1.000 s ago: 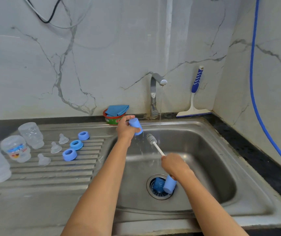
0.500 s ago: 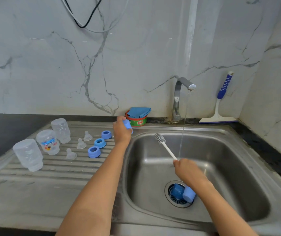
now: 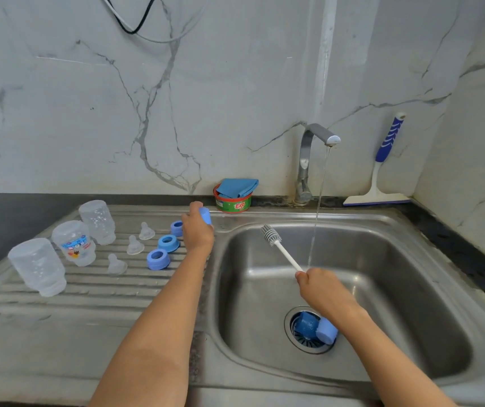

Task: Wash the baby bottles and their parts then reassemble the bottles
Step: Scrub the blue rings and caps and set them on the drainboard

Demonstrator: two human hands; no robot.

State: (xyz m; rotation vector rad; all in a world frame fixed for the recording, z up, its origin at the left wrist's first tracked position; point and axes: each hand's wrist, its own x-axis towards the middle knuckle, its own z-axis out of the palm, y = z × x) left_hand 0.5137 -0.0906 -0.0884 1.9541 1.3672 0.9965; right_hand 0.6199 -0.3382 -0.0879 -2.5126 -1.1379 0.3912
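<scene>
Since a second ago, our left hand [image 3: 197, 232] has carried the blue cap [image 3: 205, 215] away from the stream and leftward across the sink's rim, to the back of the drainboard [image 3: 88, 304].

At the far left, three clear bottles [image 3: 37, 267] stand upside down in a slanting row, the nearest one close to the drainboard's left edge. A wide stretch of ribbed steel shows between them and the near edge. To their right lie three clear nipples [image 3: 134, 245], then three blue rings [image 3: 158, 259], each row well spaced. The left hand sits just beside the farthest ring, fingers curled round the cap; we cannot tell whether the cap touches the steel. A narrow flat strip runs behind it to the wall, where a soap tub [image 3: 232, 202] holds a folded blue cloth [image 3: 237, 188].

Past the rim, the basin [image 3: 382, 274] drops away. Our right hand [image 3: 322, 289] is over its middle, fingers wrapped tight on the white handle of the brush [image 3: 279, 248], bristles raised up and to the left. Water from the faucet [image 3: 309, 163] falls just right of the handle. Two more blue caps [image 3: 306, 324] lie on the drain, partly hidden under the right wrist. The basin's right half shows bare steel, and a squeegee [image 3: 382, 171] leans in the corner behind it.
</scene>
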